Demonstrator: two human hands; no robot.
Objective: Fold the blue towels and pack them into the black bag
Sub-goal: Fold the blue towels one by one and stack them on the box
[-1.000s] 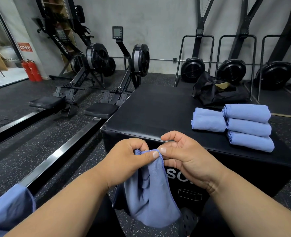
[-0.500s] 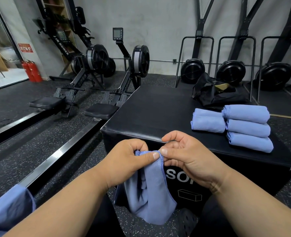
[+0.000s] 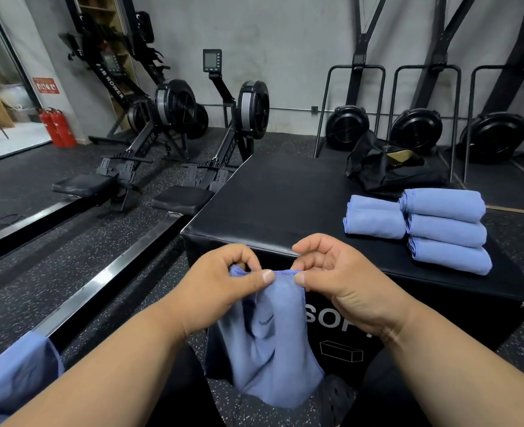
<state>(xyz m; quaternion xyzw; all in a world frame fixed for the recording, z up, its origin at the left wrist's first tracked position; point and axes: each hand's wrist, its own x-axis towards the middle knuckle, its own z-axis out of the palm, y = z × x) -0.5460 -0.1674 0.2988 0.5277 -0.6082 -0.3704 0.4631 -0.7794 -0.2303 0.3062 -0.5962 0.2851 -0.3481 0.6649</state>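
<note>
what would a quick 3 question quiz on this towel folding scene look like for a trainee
1. True or false: both hands pinch the hanging towel by its top edge.
2. The black bag lies: A) on the floor by the rowers, B) on the black box behind the folded towels, C) in the left hand.
3. Which hand is nearer the folded towels?

Key: 1 true; 2 B; 3 the right hand.
</note>
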